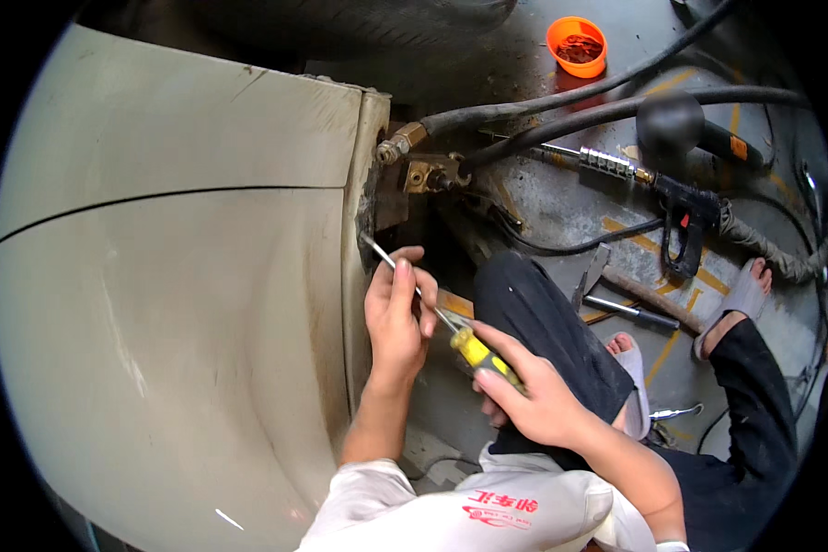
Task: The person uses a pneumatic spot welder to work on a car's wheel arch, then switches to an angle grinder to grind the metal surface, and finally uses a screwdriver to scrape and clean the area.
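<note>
Screwdriver (head view) (475,350): slanted, tip right at the pale panel's (193,267) edge
Right hand (541,397): fingers wrapped round the handle, probably for push
Left hand (396,322): fingers round the shaft, guessing for aim
Spray gun (692,204): lying on the floor (561,198), likely parked aside

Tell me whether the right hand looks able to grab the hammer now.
Probably not directly: the right hand is gripping the yellow-and-black screwdriver, and the bent leg seems to lie between it and the wooden-handled hammer.
</note>
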`<state>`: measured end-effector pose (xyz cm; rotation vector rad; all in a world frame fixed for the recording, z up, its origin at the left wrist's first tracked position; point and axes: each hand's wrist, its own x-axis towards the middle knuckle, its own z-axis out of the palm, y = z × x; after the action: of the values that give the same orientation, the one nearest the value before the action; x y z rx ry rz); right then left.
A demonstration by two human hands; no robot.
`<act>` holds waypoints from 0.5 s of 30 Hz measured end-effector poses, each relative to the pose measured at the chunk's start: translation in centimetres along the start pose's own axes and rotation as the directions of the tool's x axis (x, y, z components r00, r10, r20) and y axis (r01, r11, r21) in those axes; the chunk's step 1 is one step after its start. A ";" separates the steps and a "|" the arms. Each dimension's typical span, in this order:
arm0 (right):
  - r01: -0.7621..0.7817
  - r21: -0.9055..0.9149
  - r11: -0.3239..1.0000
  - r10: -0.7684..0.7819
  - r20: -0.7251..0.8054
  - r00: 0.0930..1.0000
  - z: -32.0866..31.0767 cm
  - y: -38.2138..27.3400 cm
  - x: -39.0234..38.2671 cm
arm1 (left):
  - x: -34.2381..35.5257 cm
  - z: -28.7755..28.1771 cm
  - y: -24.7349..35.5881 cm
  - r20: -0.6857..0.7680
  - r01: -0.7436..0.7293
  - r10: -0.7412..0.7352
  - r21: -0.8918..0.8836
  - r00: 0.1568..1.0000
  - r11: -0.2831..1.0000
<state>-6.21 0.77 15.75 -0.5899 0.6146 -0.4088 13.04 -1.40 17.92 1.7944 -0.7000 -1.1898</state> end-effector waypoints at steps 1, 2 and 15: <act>0.136 -0.083 0.987 -0.142 -0.070 0.987 -0.3 1.2 -0.5 | -0.4 0.2 0.3 -0.001 -0.018 0.018 0.047 1.000 0.999; 0.251 -0.180 0.951 -0.276 -0.134 0.952 0.0 2.4 -1.1 | -1.0 0.2 0.4 0.007 0.002 -0.003 0.106 1.000 0.994; 0.357 -0.105 0.928 -0.371 -0.173 0.912 3.5 4.5 -0.1 | 1.0 -2.9 0.8 0.027 -0.078 0.076 0.081 0.997 0.994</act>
<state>-3.30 5.60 15.32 -0.7431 0.7050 -0.8053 16.15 -1.59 18.70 1.8066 -0.8345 -1.1474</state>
